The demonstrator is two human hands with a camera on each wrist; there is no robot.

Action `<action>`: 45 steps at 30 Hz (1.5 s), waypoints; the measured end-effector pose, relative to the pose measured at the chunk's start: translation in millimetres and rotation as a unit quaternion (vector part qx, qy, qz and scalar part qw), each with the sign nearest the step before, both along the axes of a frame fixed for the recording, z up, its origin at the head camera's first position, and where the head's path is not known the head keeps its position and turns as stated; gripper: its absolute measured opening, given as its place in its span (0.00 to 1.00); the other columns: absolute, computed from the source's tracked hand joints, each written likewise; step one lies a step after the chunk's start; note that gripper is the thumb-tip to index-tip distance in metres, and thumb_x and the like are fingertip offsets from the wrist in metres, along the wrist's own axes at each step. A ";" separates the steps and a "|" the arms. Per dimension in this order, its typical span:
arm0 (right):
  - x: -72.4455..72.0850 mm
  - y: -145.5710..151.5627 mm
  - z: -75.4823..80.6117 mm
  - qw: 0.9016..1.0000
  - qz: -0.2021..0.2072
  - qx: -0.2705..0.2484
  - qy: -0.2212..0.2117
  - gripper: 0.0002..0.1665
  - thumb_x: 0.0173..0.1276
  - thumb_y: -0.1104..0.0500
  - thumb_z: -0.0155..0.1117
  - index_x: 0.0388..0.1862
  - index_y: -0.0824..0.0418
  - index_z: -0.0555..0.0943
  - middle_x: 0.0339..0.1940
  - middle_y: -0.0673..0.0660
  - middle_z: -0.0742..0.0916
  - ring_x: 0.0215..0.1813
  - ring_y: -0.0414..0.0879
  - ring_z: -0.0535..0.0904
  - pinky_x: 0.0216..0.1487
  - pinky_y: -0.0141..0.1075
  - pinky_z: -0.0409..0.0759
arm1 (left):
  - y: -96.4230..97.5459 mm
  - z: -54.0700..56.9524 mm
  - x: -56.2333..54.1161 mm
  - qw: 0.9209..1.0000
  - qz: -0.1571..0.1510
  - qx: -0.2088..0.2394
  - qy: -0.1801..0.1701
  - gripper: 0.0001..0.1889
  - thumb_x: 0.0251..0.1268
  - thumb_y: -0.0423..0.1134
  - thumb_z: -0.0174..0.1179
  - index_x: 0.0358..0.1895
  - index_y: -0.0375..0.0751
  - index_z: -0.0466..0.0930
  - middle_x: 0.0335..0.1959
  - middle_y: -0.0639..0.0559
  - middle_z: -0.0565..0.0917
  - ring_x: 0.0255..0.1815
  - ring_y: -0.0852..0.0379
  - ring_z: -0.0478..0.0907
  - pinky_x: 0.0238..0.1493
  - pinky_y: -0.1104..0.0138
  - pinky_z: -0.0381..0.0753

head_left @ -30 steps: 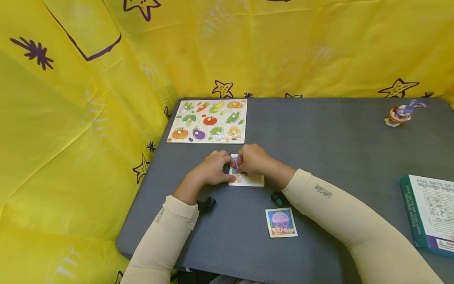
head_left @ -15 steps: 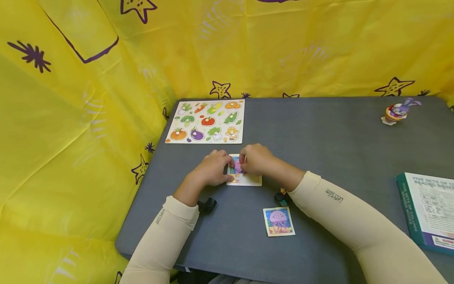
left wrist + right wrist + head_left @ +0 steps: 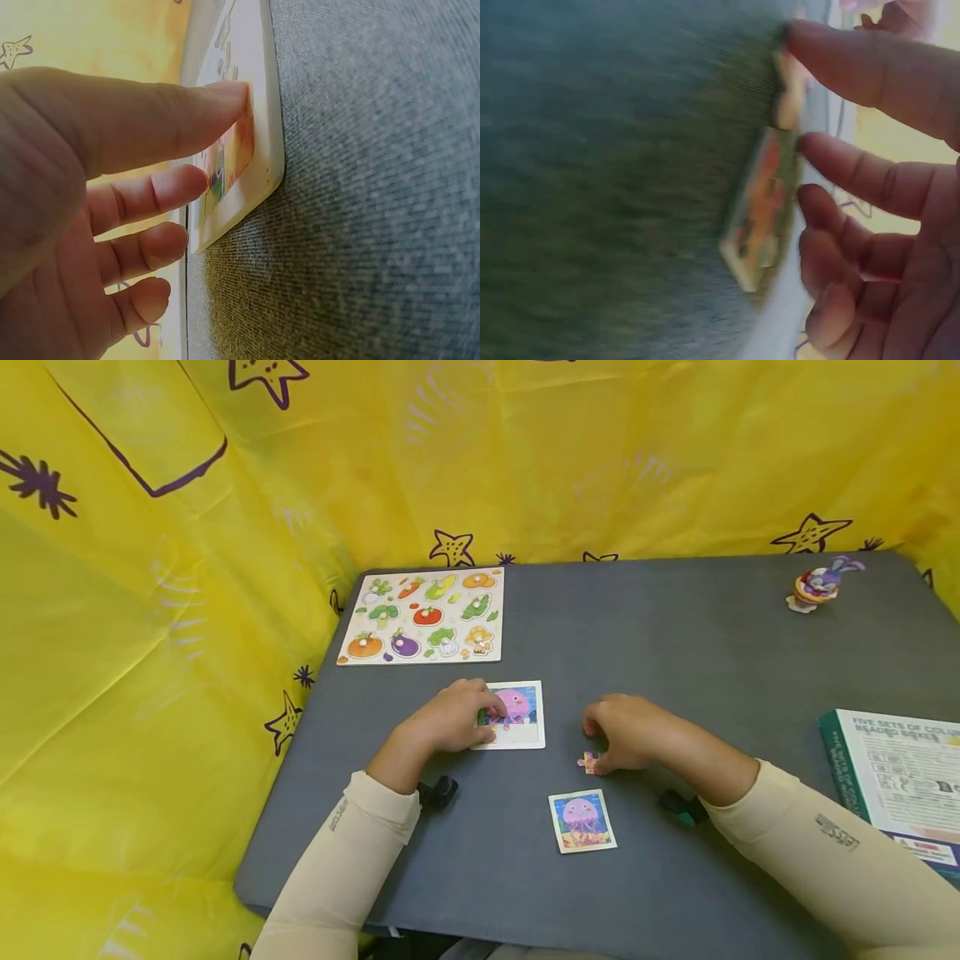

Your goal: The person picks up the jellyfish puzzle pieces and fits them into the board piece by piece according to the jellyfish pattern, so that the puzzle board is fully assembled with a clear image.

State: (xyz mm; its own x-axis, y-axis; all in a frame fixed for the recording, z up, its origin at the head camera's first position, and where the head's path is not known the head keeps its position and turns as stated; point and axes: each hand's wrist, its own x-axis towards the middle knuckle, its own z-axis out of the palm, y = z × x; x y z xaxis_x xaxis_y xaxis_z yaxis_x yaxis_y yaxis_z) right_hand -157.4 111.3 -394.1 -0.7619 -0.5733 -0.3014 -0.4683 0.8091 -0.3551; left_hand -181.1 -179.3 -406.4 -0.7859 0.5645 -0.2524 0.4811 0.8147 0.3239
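Note:
My left hand [image 3: 459, 714] rests over the left side of a jellyfish jigsaw puzzle in a pale tray [image 3: 525, 739]. In the left wrist view, its thumb presses on the puzzle face [image 3: 244, 142] near the rim, the other visible fingers loosely bent. The tray's lower right shows bare. To the right, my right hand [image 3: 633, 731] reaches down with thumb and fingers apart, the thumb right at a small pink and orange jigsaw piece [image 3: 587, 762]. A second, straight-edged piece [image 3: 757, 210] lies under this hand in the blurred right wrist view, hidden in the head view.
A jellyfish picture card [image 3: 582, 822] lies nearer the body. Behind the tray is a vegetable peg puzzle board [image 3: 495, 653]. A boxed set [image 3: 900, 768] sits at the right, and a purple bunny figurine [image 3: 817, 587] stands at the back right of the grey table [image 3: 675, 635].
My right hand has left the puzzle and moved right to the loose piece, uncovering the pink jellyfish in the tray. The left hand has stayed on the tray.

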 end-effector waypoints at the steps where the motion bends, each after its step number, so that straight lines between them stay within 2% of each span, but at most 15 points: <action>1: 2.5 2.7 -2.3 1.000 0.000 -0.006 0.010 0.20 0.50 0.49 0.84 0.32 0.54 0.81 0.31 0.50 0.79 0.36 0.48 0.74 0.42 0.45 0.74 | -0.2 0.5 -0.4 1.000 0.002 0.000 0.001 0.16 0.64 0.42 0.70 0.54 0.52 0.86 0.49 0.51 0.79 0.55 0.49 0.73 0.61 0.55 0.72; 5: 8.8 9.0 -10.2 0.999 0.000 -0.036 0.040 0.17 0.50 0.51 0.84 0.24 0.52 0.80 0.29 0.49 0.78 0.34 0.46 0.73 0.41 0.45 0.74 | -0.7 1.3 -0.5 1.000 0.006 -0.002 -0.001 0.16 0.64 0.42 0.70 0.55 0.52 0.86 0.49 0.51 0.79 0.55 0.49 0.73 0.61 0.56 0.72; 10: 9.7 5.2 -6.3 0.997 -0.022 -0.073 0.027 0.17 0.54 0.54 0.82 0.21 0.52 0.79 0.24 0.48 0.78 0.29 0.44 0.72 0.34 0.39 0.71 | -0.4 0.5 0.4 1.000 0.015 -0.003 -0.014 0.16 0.64 0.41 0.70 0.55 0.51 0.85 0.48 0.51 0.80 0.54 0.50 0.73 0.60 0.56 0.72; 16: -0.4 -12.8 0.2 0.992 -0.009 -0.124 0.037 0.14 0.61 0.58 0.77 0.21 0.52 0.80 0.20 0.45 0.79 0.26 0.40 0.72 0.31 0.35 0.70 | 0.6 -1.2 -0.3 0.999 0.014 0.017 -0.026 0.16 0.64 0.39 0.70 0.55 0.49 0.86 0.39 0.52 0.81 0.45 0.54 0.73 0.52 0.59 0.73; 20: -11.3 -36.4 3.2 0.989 -0.006 -0.139 0.044 0.13 0.63 0.56 0.77 0.23 0.52 0.81 0.20 0.45 0.80 0.26 0.41 0.73 0.32 0.36 0.71 | -1.3 -0.4 0.3 0.999 0.011 0.019 -0.025 0.18 0.62 0.38 0.71 0.56 0.48 0.86 0.40 0.53 0.82 0.45 0.54 0.73 0.53 0.60 0.73; 24: -21.9 -61.8 3.2 0.989 0.001 -0.141 0.042 0.12 0.63 0.57 0.76 0.23 0.53 0.82 0.21 0.46 0.81 0.26 0.42 0.74 0.32 0.36 0.71 | -3.1 0.6 1.2 0.999 0.008 0.024 -0.029 0.20 0.62 0.39 0.71 0.58 0.48 0.85 0.43 0.53 0.83 0.47 0.54 0.73 0.56 0.59 0.73; 28: -29.8 -81.2 -1.8 0.990 0.009 -0.136 0.021 0.10 0.62 0.60 0.76 0.23 0.55 0.83 0.21 0.47 0.81 0.27 0.43 0.75 0.30 0.35 0.71 | -4.9 0.5 1.9 0.999 0.006 0.029 -0.041 0.22 0.61 0.40 0.72 0.60 0.49 0.84 0.48 0.53 0.83 0.49 0.54 0.73 0.58 0.59 0.72; 35: -33.7 -92.3 -6.2 0.992 0.023 -0.120 0.008 0.08 0.60 0.62 0.74 0.24 0.55 0.85 0.22 0.47 0.83 0.29 0.44 0.77 0.32 0.36 0.74 | -5.7 1.0 0.1 0.998 -0.011 0.039 -0.050 0.23 0.61 0.41 0.72 0.61 0.47 0.83 0.55 0.51 0.84 0.56 0.52 0.75 0.64 0.57 0.71; 39: -35.6 -93.0 -6.5 0.993 0.029 -0.117 0.007 0.07 0.59 0.62 0.73 0.23 0.54 0.85 0.22 0.46 0.84 0.30 0.44 0.78 0.32 0.36 0.74 | -6.1 2.2 -0.4 0.998 -0.007 0.037 -0.058 0.22 0.64 0.42 0.70 0.61 0.46 0.83 0.54 0.51 0.84 0.56 0.52 0.75 0.64 0.57 0.71; 45: -43.1 -91.3 -9.1 0.994 0.008 -0.106 0.009 0.08 0.59 0.62 0.74 0.22 0.53 0.86 0.21 0.47 0.84 0.30 0.45 0.78 0.32 0.37 0.74 | -4.1 0.8 -2.1 0.998 -0.010 0.047 -0.045 0.15 0.69 0.38 0.65 0.56 0.45 0.85 0.44 0.53 0.84 0.47 0.55 0.76 0.56 0.60 0.74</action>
State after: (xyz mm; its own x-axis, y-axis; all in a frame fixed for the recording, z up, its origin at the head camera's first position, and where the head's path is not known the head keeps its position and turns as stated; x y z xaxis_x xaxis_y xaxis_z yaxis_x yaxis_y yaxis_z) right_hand -200.4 20.0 -403.2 -0.7565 -0.6342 -0.1598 -0.4878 0.7098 -0.5081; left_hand -183.2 -183.4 -405.6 -0.7510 0.6042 -0.2664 0.4625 0.7692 0.4408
